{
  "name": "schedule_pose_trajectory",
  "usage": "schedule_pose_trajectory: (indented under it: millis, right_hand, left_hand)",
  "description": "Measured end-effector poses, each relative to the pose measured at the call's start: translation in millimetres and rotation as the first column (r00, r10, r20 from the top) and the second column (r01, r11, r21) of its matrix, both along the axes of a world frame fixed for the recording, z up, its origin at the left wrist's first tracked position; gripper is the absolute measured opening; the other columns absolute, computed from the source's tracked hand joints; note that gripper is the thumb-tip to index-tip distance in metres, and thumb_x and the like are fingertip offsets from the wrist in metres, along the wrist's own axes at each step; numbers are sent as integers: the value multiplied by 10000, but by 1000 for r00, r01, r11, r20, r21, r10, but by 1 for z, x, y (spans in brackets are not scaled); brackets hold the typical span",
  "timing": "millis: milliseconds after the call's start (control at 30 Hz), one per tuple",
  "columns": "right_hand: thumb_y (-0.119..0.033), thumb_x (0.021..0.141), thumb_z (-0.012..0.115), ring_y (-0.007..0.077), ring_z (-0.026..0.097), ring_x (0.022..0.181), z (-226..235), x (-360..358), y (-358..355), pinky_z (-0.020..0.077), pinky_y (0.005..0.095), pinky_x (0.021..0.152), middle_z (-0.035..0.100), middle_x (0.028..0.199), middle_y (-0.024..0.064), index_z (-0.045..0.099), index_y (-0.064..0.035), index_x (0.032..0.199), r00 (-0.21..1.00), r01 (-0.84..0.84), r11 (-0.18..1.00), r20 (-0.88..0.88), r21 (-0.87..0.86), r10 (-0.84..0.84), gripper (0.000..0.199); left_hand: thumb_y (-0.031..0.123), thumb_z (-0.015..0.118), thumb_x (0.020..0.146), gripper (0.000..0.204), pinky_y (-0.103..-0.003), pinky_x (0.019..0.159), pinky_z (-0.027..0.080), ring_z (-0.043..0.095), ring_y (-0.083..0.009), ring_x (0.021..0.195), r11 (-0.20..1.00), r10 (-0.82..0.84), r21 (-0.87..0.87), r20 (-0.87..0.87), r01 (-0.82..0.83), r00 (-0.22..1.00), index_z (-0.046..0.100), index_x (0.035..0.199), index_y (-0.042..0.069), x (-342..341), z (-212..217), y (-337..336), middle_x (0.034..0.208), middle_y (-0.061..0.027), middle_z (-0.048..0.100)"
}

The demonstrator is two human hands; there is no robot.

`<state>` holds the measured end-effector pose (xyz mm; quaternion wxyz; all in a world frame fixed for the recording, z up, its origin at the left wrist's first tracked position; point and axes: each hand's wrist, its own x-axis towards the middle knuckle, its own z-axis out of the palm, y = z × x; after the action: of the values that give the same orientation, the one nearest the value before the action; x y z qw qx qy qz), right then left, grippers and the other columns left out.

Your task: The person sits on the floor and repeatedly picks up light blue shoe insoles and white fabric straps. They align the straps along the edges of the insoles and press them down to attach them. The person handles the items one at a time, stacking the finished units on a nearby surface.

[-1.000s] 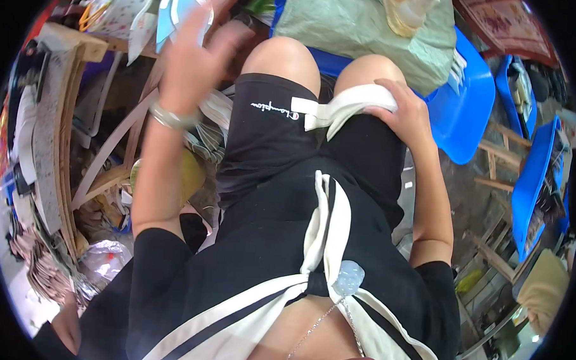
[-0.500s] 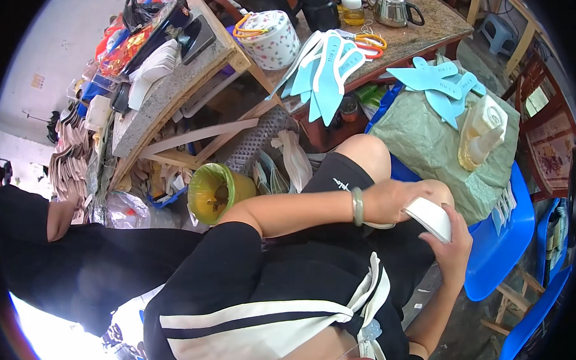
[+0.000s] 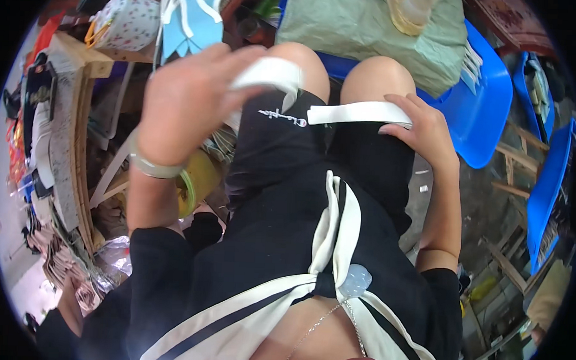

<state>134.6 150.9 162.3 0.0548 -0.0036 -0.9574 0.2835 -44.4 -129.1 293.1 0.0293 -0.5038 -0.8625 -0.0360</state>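
My left hand (image 3: 183, 106) is raised above my left thigh, smeared by motion. Its fingers are closed on a curved white strip (image 3: 276, 71), which bends over and hangs down at its far end. Over my right thigh, my right hand (image 3: 432, 131) pinches one end of a flatter white strip (image 3: 354, 112) between thumb and fingers. That strip points left across my lap, its free end apart from the left hand's strip. Several light-blue cut pieces with white edging (image 3: 191, 34) lie beyond my left hand.
A green cloth (image 3: 344, 29) covers something past my knees, bearing a bottle of yellowish liquid (image 3: 411, 16). A blue plastic tub (image 3: 487, 104) stands right of it. A yellow-green bin (image 3: 202, 177), wooden-edged bench (image 3: 80, 141) and floral container (image 3: 132, 22) are left. Another person's arm (image 3: 71, 306) shows lower left.
My hands were together over my right knee at a white stack or folded piece. Now they are apart, the left swung leftward, each with a white strip. The view has shifted too.
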Motion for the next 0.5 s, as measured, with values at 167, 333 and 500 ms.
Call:
schedule_pose_trajectory:
  millis: [167,333,500]
  right_hand:
    - [-354,737,740,310,620,775,-8,2,-16,499,382,653,612,888,88,637,-106,1100,1000,14,1000,-4,21,-14,452]
    - [-328,662,793,303,603,921,-19,14,-13,486,361,784,610,1063,85,615,-105,1157,991,103,991,76,90,-110,572]
    - [-406,624,827,258,545,1141,-10,32,-4,387,381,997,554,1263,123,477,-10,1323,981,96,714,-57,-693,-188,876]
  left_hand:
    - [237,595,920,283,-249,674,515,687,-154,689,884,98,346,522,-316,847,654,1138,65,-29,-7,3,944,-79,706]
    - [310,669,843,328,-333,681,515,646,-281,773,869,-248,491,311,69,918,661,1089,92,4,-59,47,919,-84,676]
    - [246,672,827,355,-323,660,520,652,-252,816,904,-341,381,364,196,867,627,1148,102,48,-78,105,947,-80,661]
